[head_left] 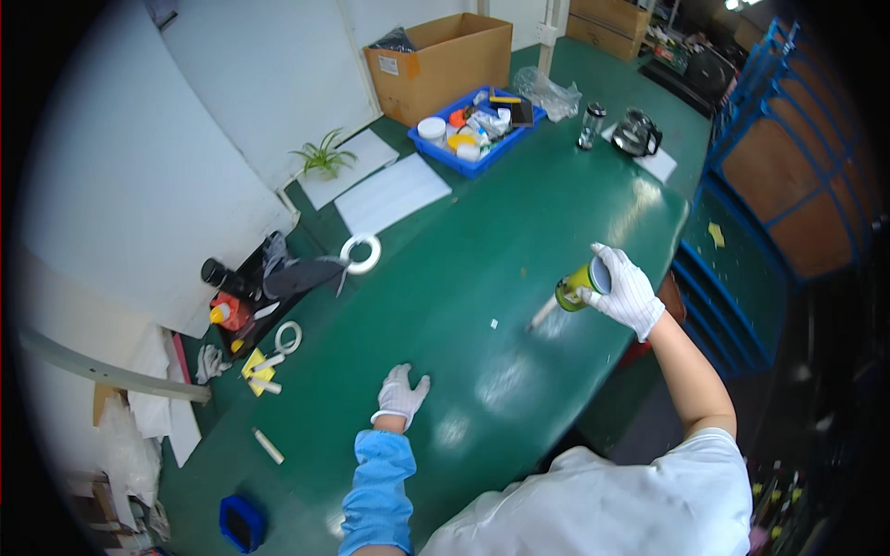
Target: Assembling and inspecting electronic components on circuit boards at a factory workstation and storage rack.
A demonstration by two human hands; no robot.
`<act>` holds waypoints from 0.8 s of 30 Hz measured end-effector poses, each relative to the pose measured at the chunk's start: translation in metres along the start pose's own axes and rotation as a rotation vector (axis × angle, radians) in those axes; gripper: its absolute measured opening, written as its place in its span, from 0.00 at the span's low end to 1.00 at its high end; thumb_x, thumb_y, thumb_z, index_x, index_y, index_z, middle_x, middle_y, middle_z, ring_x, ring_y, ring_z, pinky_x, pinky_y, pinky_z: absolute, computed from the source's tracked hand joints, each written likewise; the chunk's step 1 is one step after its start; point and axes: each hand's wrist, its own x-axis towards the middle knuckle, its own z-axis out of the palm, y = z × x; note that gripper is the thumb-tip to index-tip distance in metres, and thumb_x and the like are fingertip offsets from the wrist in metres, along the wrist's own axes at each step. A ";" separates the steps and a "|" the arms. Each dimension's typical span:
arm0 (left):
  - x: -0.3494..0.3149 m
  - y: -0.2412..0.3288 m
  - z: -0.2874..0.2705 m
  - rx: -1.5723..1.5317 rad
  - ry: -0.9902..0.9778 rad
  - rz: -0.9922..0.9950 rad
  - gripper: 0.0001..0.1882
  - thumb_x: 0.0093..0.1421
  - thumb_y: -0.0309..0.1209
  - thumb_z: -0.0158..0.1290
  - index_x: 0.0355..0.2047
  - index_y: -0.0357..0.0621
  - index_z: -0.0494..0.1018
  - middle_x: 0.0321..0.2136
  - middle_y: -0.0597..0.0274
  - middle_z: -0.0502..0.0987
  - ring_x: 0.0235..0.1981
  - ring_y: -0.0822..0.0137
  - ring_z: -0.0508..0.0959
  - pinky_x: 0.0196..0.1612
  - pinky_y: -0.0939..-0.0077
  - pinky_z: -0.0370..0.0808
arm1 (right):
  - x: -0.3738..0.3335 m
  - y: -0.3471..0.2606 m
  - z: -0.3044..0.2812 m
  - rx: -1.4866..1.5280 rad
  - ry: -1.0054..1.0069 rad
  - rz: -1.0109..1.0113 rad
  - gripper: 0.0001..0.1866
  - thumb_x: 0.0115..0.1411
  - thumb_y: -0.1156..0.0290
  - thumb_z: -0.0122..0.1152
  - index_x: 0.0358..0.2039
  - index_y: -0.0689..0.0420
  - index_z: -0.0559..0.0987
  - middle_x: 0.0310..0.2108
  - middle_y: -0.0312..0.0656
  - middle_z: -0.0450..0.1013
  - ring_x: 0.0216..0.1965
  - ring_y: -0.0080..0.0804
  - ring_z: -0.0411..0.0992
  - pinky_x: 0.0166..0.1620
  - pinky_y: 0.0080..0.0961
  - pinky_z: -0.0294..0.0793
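Note:
My right hand [629,289], in a white glove, grips a green and yellow can [576,286] tipped on its side over the right part of the green table [445,278]. A pale stick with a dark tip [543,314] shows just beyond the can's lower left end. Whether it comes out of the can or lies on the table, I cannot tell. My left hand [400,393], also gloved, is at the table's surface with its fingers apart and nothing in it. A small white square [493,324] lies between my hands.
At the back stand a cardboard box [445,69], a blue tray [475,169] of mixed items, a glass jar [591,125] and a glass pot [636,134]. Leftward are white tape rolls [362,253], a black tray [260,315], a pale stick [268,446] and a blue container [241,523].

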 end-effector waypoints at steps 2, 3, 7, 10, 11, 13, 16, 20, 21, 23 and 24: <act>0.050 0.017 0.020 0.050 0.133 -0.058 0.35 0.53 0.48 0.56 0.55 0.37 0.66 0.57 0.41 0.65 0.59 0.45 0.64 0.61 0.57 0.62 | 0.068 0.053 0.021 0.002 0.014 -0.032 0.42 0.48 0.51 0.69 0.57 0.61 0.63 0.49 0.55 0.67 0.49 0.52 0.70 0.51 0.39 0.72; 0.080 0.033 0.034 0.041 0.207 -0.109 0.36 0.54 0.49 0.54 0.57 0.37 0.65 0.59 0.41 0.63 0.61 0.44 0.61 0.63 0.54 0.59 | 0.104 0.077 0.029 0.007 0.024 -0.040 0.42 0.48 0.51 0.69 0.58 0.60 0.63 0.50 0.55 0.67 0.50 0.52 0.69 0.51 0.39 0.72; 0.172 0.078 0.072 0.251 0.426 -0.392 0.38 0.57 0.52 0.48 0.60 0.37 0.60 0.63 0.40 0.57 0.66 0.43 0.52 0.67 0.46 0.45 | 0.231 0.125 0.066 -0.028 0.073 -0.132 0.41 0.49 0.51 0.68 0.57 0.60 0.63 0.51 0.57 0.66 0.50 0.53 0.69 0.52 0.39 0.71; 0.198 0.107 0.093 0.330 0.566 -0.467 0.39 0.58 0.54 0.44 0.62 0.37 0.59 0.64 0.40 0.54 0.68 0.43 0.48 0.67 0.43 0.39 | 0.311 0.155 0.066 0.063 0.061 -0.034 0.41 0.48 0.53 0.69 0.57 0.61 0.63 0.50 0.58 0.66 0.51 0.54 0.68 0.54 0.38 0.70; 0.198 0.112 0.095 0.374 0.535 -0.482 0.39 0.59 0.54 0.44 0.62 0.38 0.59 0.64 0.40 0.54 0.68 0.43 0.48 0.67 0.44 0.41 | 0.335 0.172 0.069 0.033 0.145 -0.093 0.41 0.49 0.54 0.69 0.57 0.62 0.63 0.50 0.58 0.66 0.50 0.54 0.68 0.53 0.39 0.70; 0.202 0.123 0.085 0.370 0.499 -0.504 0.38 0.59 0.52 0.44 0.62 0.37 0.58 0.64 0.39 0.54 0.68 0.44 0.48 0.67 0.45 0.41 | 0.381 0.181 0.071 0.055 0.199 -0.079 0.40 0.50 0.54 0.68 0.57 0.62 0.63 0.49 0.58 0.66 0.50 0.55 0.68 0.53 0.40 0.70; 0.208 0.127 0.081 0.362 0.471 -0.519 0.37 0.60 0.50 0.45 0.62 0.37 0.59 0.64 0.39 0.54 0.68 0.44 0.49 0.67 0.46 0.43 | 0.442 0.174 0.097 0.210 0.170 -0.027 0.40 0.50 0.53 0.68 0.57 0.62 0.64 0.51 0.60 0.67 0.53 0.54 0.67 0.55 0.38 0.68; 0.207 0.121 0.089 0.387 0.493 -0.501 0.36 0.60 0.49 0.46 0.61 0.35 0.60 0.64 0.39 0.55 0.67 0.43 0.49 0.67 0.46 0.43 | 0.514 0.169 0.155 0.321 0.145 0.037 0.40 0.51 0.52 0.67 0.58 0.62 0.65 0.51 0.59 0.68 0.54 0.52 0.67 0.56 0.37 0.68; 0.208 0.121 0.089 0.393 0.492 -0.498 0.36 0.59 0.48 0.47 0.60 0.34 0.61 0.64 0.38 0.55 0.67 0.43 0.49 0.67 0.46 0.43 | 0.527 0.165 0.166 0.324 0.176 0.021 0.40 0.51 0.52 0.67 0.58 0.61 0.65 0.51 0.59 0.69 0.54 0.52 0.67 0.55 0.37 0.68; 0.208 0.123 0.088 0.379 0.495 -0.494 0.35 0.59 0.47 0.48 0.60 0.34 0.61 0.64 0.39 0.55 0.67 0.43 0.49 0.67 0.46 0.43 | 0.559 0.160 0.191 0.293 0.173 0.065 0.42 0.49 0.50 0.68 0.58 0.62 0.65 0.52 0.58 0.68 0.53 0.53 0.68 0.55 0.38 0.68; 0.208 0.125 0.088 0.366 0.500 -0.466 0.35 0.58 0.46 0.49 0.60 0.34 0.61 0.64 0.39 0.55 0.67 0.43 0.49 0.67 0.46 0.43 | 0.576 0.159 0.204 0.290 0.156 0.051 0.42 0.49 0.50 0.68 0.58 0.62 0.65 0.52 0.58 0.68 0.53 0.53 0.68 0.55 0.38 0.68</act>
